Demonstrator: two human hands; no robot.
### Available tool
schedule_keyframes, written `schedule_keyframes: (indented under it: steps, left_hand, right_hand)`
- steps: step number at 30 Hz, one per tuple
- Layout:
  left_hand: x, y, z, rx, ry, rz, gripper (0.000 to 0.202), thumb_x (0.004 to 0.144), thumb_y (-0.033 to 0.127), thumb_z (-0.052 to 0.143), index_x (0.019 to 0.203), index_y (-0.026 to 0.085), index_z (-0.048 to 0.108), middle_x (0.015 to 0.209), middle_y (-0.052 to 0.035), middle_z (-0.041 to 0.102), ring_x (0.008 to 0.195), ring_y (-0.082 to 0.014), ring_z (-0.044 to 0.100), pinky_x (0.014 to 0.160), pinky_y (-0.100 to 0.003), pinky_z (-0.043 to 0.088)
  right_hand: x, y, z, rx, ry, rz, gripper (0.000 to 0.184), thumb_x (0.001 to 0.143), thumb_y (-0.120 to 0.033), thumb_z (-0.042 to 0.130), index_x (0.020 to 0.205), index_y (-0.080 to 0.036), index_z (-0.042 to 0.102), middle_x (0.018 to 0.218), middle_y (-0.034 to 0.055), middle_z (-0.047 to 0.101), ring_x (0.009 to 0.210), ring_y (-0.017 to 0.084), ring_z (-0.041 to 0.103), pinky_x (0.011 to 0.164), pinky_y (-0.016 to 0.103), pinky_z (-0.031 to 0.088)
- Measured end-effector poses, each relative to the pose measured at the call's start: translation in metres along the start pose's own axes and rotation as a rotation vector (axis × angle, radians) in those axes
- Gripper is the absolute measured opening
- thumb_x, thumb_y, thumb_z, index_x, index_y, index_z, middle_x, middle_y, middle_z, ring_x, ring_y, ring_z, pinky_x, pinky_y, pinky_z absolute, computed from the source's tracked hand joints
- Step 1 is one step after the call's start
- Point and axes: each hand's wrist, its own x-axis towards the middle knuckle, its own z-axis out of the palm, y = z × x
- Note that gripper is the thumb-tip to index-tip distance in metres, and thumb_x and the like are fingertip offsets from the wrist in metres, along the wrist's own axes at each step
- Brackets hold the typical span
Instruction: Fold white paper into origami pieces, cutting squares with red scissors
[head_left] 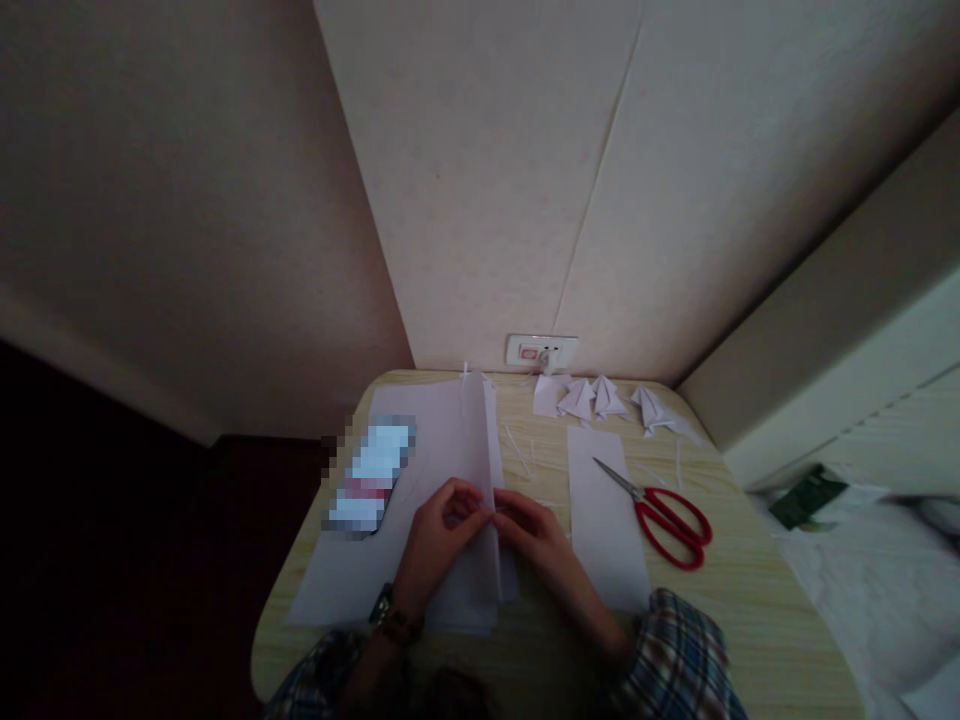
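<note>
A white sheet of paper (484,440) stands up on its edge between my hands, seen nearly edge-on. My left hand (448,522) pinches it from the left, thumb and fingertips meeting at its lower part. From the other side, my right hand (531,532) pinches the same spot with its fingers bent. Under and beside my left hand lie more white sheets (337,590). A narrower piece of white paper (604,510) is to the right of my right hand. Scissors with red handles (679,530) rest with their blades over it, slightly parted.
A lit phone (373,472) lies on the left sheets. Several folded paper shapes (577,400) sit along the back of the wooden table (757,600), with thin paper strips (517,450) nearby. A wall socket (541,351) holds a plug. To the right is a green packet (810,495).
</note>
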Motion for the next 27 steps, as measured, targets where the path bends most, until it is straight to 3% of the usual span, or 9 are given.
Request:
schedule_keyframes:
  steps: [8,13,22,27]
  left_hand:
    - [-0.0004,-0.005,-0.0006,0.032,-0.001,0.03,0.022,0.072,0.036,0.066,0.082,0.019,0.056,0.073,0.0008,0.059,0.068,-0.0157,0.058,0.055,-0.024,0.046]
    - [-0.0003,-0.0035,0.0,0.043,0.01,0.031,0.022,0.072,0.036,0.066,0.081,0.019,0.055,0.074,0.0005,0.06,0.07,-0.0164,0.059,0.056,-0.024,0.047]
    - [0.0004,-0.0039,-0.0011,0.062,-0.02,0.025,0.021,0.075,0.037,0.062,0.083,0.017,0.06,0.078,-0.0034,0.066,0.074,-0.0199,0.064,0.061,-0.028,0.051]
    - [0.001,-0.0061,-0.002,0.118,0.014,0.061,0.017,0.077,0.034,0.059,0.075,0.017,0.062,0.073,-0.0027,0.067,0.071,-0.0186,0.064,0.063,-0.027,0.049]
  right_hand:
    - [0.0015,0.0009,-0.0007,0.037,-0.015,0.017,0.048,0.065,-0.059,0.071,0.097,-0.024,0.073,0.092,0.0049,0.075,0.086,0.025,0.069,0.079,0.041,0.056]
    - [0.0016,0.0037,-0.0009,0.013,-0.012,0.011,0.043,0.068,-0.055,0.07,0.098,-0.024,0.073,0.092,0.0045,0.075,0.086,0.024,0.069,0.079,0.04,0.056]
    - [0.0003,0.0045,0.0001,-0.093,0.042,-0.027,0.025,0.076,-0.033,0.061,0.095,-0.019,0.07,0.088,0.0056,0.073,0.086,0.023,0.067,0.082,0.039,0.053]
    - [-0.0039,0.0021,0.0022,-0.214,0.124,-0.083,0.035,0.076,-0.02,0.055,0.111,-0.018,0.06,0.095,0.0071,0.068,0.083,0.02,0.064,0.08,0.036,0.053]
